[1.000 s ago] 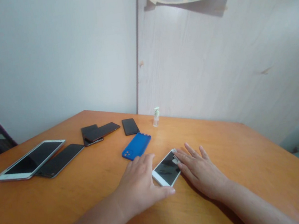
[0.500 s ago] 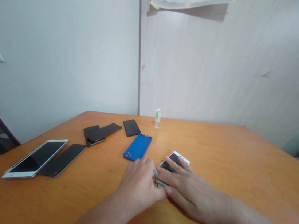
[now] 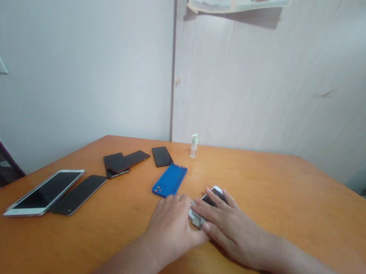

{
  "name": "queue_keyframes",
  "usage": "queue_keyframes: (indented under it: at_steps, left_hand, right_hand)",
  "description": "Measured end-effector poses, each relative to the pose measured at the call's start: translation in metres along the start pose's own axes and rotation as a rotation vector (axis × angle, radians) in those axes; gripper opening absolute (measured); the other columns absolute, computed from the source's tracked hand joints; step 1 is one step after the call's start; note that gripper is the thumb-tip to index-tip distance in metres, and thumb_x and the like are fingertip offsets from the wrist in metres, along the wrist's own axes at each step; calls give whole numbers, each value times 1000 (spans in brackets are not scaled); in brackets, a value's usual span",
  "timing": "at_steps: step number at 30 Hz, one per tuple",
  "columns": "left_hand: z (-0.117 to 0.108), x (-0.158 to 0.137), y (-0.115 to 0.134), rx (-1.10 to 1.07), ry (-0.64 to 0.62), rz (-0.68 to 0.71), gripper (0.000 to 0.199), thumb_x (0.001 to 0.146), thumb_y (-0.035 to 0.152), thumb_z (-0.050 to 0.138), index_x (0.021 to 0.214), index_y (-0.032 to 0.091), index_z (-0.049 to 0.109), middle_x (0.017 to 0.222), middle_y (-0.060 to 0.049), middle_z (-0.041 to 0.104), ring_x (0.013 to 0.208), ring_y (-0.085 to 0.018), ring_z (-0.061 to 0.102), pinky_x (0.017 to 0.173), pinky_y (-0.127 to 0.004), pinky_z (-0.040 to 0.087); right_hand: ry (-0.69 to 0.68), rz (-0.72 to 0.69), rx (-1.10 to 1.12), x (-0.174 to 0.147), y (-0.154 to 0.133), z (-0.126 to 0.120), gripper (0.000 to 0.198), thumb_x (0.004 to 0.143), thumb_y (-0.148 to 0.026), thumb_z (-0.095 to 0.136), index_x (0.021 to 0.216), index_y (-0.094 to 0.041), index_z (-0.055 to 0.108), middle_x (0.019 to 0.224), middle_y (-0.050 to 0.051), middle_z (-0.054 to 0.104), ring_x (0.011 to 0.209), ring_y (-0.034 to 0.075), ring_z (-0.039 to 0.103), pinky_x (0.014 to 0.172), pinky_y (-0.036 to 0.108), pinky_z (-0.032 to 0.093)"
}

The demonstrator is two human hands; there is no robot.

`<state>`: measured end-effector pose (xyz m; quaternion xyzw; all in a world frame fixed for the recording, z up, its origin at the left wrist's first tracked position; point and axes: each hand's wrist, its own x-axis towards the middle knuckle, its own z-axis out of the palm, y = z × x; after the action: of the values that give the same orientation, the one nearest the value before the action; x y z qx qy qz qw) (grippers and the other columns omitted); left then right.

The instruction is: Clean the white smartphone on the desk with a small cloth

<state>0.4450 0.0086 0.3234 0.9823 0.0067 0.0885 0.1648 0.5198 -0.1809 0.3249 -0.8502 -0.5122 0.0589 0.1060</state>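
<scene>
A white phone (image 3: 216,191) with a dark screen lies slanted on the table in front of me. My right hand (image 3: 230,225) rests flat across its screen, fingers spread. At the phone's near left end, my left hand (image 3: 174,221) is curled with its thumb stretched along the near side; its fingertips are hidden. Between the two hands shows a small light-grey piece (image 3: 197,220), too unclear to name. Just beyond my left knuckles lies a blue phone case (image 3: 171,180) with camera cutouts.
On the wooden table (image 3: 300,211), a white tablet (image 3: 46,191) overlaps a black phone (image 3: 79,194) at left. Farther back are two stacked dark phones (image 3: 128,161), another black phone (image 3: 162,156) and a small pump bottle (image 3: 194,146). Walls stand behind the table.
My right fingers have shifted slightly up along the phone, and more of the light-grey piece shows between my hands. My left hand stays at the phone's end. The view has shifted slightly.
</scene>
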Motion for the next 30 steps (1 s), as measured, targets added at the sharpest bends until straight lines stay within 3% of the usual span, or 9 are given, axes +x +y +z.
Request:
queue_keyframes:
  at_steps: [2, 7, 9, 14, 16, 21, 23, 27, 30]
  left_hand:
    - [0, 0, 0, 1, -1, -1, 42, 68, 59, 68, 83, 21, 58, 89, -8, 66, 88, -30, 62, 71, -37, 43]
    - [-2, 0, -1, -10, -10, -4, 52, 61, 64, 74, 86, 21, 58, 94, -8, 67, 92, -32, 61, 73, -38, 44]
    - [-2, 0, -1, -9, -13, -3, 51, 61, 63, 74, 86, 21, 58, 94, -8, 67, 92, -32, 61, 73, -38, 44]
    - [0, 0, 0, 4, 4, 6, 42, 69, 60, 68, 82, 22, 56, 88, -7, 67, 87, -30, 62, 70, -38, 44]
    - [-1, 0, 0, 6, 6, 7, 43, 70, 61, 67, 83, 22, 57, 88, -7, 67, 87, -30, 62, 70, -38, 44]
    - [-4, -1, 1, 8, -29, -31, 49, 63, 61, 73, 87, 21, 59, 94, -8, 67, 93, -31, 62, 73, -37, 44]
    - [-4, -1, 1, 11, -31, -28, 47, 65, 61, 72, 87, 21, 59, 94, -8, 67, 93, -31, 62, 74, -38, 44]
    - [-3, 0, 0, 29, -20, -6, 46, 67, 62, 70, 84, 22, 58, 92, -8, 67, 93, -32, 62, 72, -37, 44]
    - [-3, 0, -1, 37, -33, -4, 45, 67, 62, 71, 84, 22, 58, 93, -8, 67, 92, -31, 63, 71, -36, 43]
  right_hand:
    - [12, 36, -20, 2, 5, 1, 51, 105, -47, 23, 153, -34, 32, 157, -2, 38, 150, 31, 10, 117, 68, 5]
    - [126, 319, -143, 7, 39, 8, 54, 104, -46, 24, 153, -26, 34, 156, 4, 39, 150, 36, 6, 112, 75, 3]
    - [109, 289, -134, 4, 34, 7, 54, 104, -46, 25, 153, -27, 33, 157, 3, 38, 150, 36, 6, 113, 74, 3]
    - [-13, 19, -7, -6, -4, -2, 53, 104, -50, 28, 155, -35, 27, 160, -1, 31, 150, 33, 10, 116, 69, 5]
    - [-11, 29, -19, -7, -3, -3, 54, 103, -52, 28, 155, -35, 27, 160, -1, 31, 150, 34, 9, 116, 70, 5]
    - [88, 291, -161, -9, 24, 1, 62, 101, -57, 29, 155, -26, 29, 159, 5, 32, 149, 39, 7, 112, 76, 1]
    - [89, 268, -148, -14, 20, 0, 63, 100, -58, 31, 155, -26, 29, 158, 6, 33, 149, 39, 8, 112, 76, 2]
    - [-24, 64, 0, -25, -6, -8, 59, 101, -57, 32, 155, -36, 25, 159, 1, 32, 149, 39, 12, 113, 73, 9]
    - [-60, 93, 8, -27, -8, -14, 59, 100, -61, 29, 155, -37, 26, 159, 0, 32, 149, 40, 9, 113, 74, 7]
